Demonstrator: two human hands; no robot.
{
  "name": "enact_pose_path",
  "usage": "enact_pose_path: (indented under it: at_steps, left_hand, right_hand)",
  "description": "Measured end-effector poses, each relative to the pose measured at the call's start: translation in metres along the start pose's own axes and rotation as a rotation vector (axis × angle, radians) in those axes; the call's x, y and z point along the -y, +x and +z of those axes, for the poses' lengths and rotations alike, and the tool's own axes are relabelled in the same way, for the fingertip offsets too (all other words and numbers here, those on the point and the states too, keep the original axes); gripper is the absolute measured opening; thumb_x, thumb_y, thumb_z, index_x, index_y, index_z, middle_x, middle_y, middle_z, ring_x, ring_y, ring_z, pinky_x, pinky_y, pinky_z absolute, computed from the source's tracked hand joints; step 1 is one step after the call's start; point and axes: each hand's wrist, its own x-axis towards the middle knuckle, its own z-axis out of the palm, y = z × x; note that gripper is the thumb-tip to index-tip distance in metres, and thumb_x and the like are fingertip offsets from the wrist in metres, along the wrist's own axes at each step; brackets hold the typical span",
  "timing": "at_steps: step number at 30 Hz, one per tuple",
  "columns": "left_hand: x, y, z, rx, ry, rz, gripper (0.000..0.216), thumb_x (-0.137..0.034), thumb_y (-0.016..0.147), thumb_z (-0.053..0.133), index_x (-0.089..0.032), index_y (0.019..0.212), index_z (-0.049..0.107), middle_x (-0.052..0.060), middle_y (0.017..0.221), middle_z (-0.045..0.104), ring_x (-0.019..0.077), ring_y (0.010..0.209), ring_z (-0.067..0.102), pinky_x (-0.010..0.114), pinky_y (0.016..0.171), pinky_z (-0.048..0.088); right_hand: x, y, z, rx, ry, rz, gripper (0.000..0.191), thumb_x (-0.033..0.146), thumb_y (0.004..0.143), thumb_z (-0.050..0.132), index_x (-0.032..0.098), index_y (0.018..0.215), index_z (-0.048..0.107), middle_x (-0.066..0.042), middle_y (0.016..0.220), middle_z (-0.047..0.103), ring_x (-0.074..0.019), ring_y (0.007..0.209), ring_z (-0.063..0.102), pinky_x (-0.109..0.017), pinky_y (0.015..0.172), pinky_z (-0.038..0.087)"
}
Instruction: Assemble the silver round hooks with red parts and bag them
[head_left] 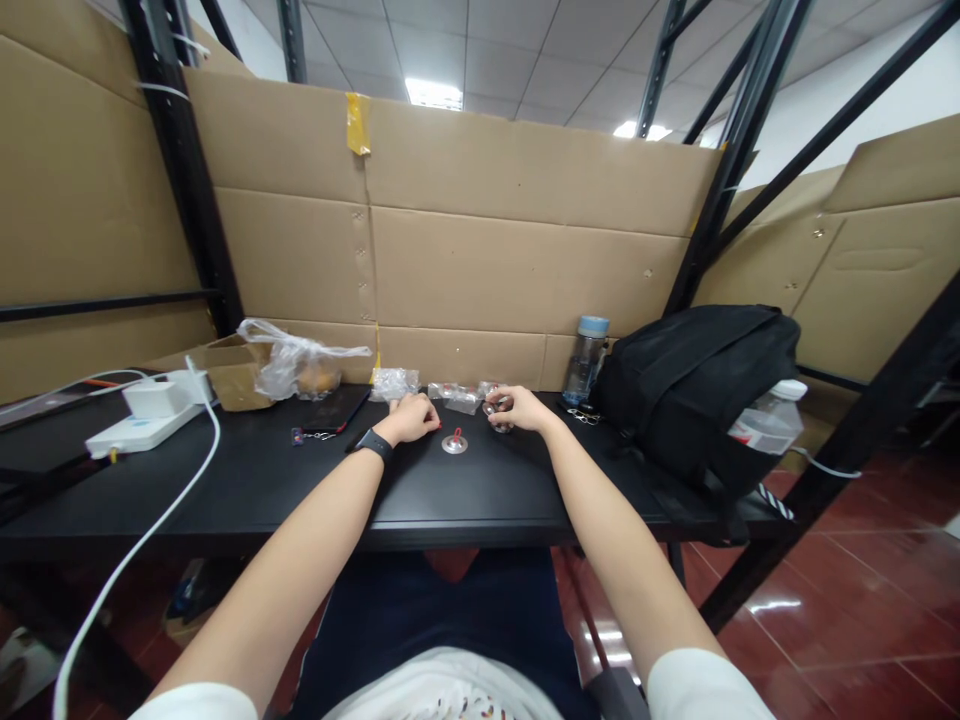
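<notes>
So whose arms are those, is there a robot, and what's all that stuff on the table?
No robot here! These are a person's own bare hands. There's just one picture, from a camera worn on that person's head, looking forward and down.

The left hand, with a dark band on its wrist, rests low over the flat black tabletop. A tiny bit of red shows by its fingers; it's too small to name. The right hand seems to hold a clear, shiny piece.

Between the hands lies a clear round disc with a red top. Behind them are crumpled clear plastic packets. To the right stand a see-through bottle with a blue lid and a black fabric backpack.
</notes>
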Motion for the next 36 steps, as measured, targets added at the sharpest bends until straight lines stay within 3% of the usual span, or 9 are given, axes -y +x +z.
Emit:
enact_pose_path:
  at_steps: [6,11,16,21,25,30,36]
  left_hand:
    - [-0.011,0.007,0.000,-0.157,-0.445,-0.010,0.027,-0.044,0.092,0.053,-0.020,0.094,0.064,0.006,0.089,0.075,0.0213,0.088,0.069,0.035,0.088,0.050]
    - [-0.022,0.008,-0.004,-0.211,-0.692,0.028,0.034,-0.049,0.080,0.069,-0.016,0.085,0.067,0.011,0.091,0.076,0.0237,0.089,0.071,0.038,0.089,0.053]
    - [-0.031,0.006,-0.008,-0.232,-0.794,0.019,0.036,-0.044,0.074,0.077,-0.015,0.094,0.071,0.013,0.100,0.077,0.0259,0.095,0.072,0.040,0.091,0.055]
    - [-0.037,0.007,-0.006,-0.210,-0.782,0.062,0.034,-0.043,0.077,0.073,-0.013,0.092,0.074,0.013,0.098,0.077,0.0268,0.093,0.072,0.040,0.090,0.055]
    - [-0.040,0.007,-0.004,-0.230,-0.628,0.122,0.026,-0.039,0.085,0.065,-0.015,0.091,0.074,0.009,0.092,0.076,0.0253,0.089,0.070,0.038,0.088,0.053]
    - [-0.040,0.007,0.001,-0.334,-0.395,0.119,0.014,-0.028,0.086,0.062,-0.018,0.090,0.072,0.008,0.102,0.067,0.0236,0.100,0.064,0.039,0.096,0.049]
    - [-0.041,0.007,0.007,-0.376,-0.323,0.068,0.011,-0.026,0.088,0.062,-0.021,0.092,0.071,0.007,0.107,0.060,0.0237,0.107,0.058,0.041,0.101,0.045]
  right_hand:
    - [0.034,0.004,0.015,-0.158,0.294,-0.062,0.043,0.030,0.065,0.084,0.018,0.105,0.072,-0.008,0.109,0.073,-0.0188,0.089,0.067,-0.035,0.087,0.054]
    - [0.054,0.006,0.037,-0.225,0.446,-0.076,0.047,0.032,0.062,0.086,0.020,0.104,0.070,-0.007,0.111,0.072,-0.0197,0.095,0.068,-0.037,0.092,0.054]
    - [0.051,0.006,0.048,-0.180,0.541,-0.083,0.050,0.032,0.058,0.088,0.021,0.102,0.069,-0.006,0.106,0.073,-0.0218,0.096,0.070,-0.038,0.091,0.056]
    - [0.052,0.005,0.052,-0.178,0.564,-0.107,0.051,0.031,0.058,0.089,0.021,0.103,0.068,-0.007,0.106,0.074,-0.0232,0.101,0.070,-0.037,0.091,0.056]
    - [0.053,0.006,0.054,-0.204,0.567,-0.104,0.051,0.032,0.057,0.089,0.021,0.102,0.068,-0.007,0.106,0.074,-0.0231,0.102,0.070,-0.037,0.092,0.056]
    - [0.051,0.006,0.055,-0.187,0.597,-0.130,0.050,0.033,0.057,0.090,0.020,0.101,0.068,-0.007,0.105,0.075,-0.0236,0.102,0.071,-0.037,0.091,0.056]
    - [0.046,0.007,0.056,-0.170,0.591,-0.125,0.050,0.034,0.057,0.091,0.018,0.100,0.069,-0.009,0.106,0.075,-0.0248,0.102,0.071,-0.038,0.092,0.057]
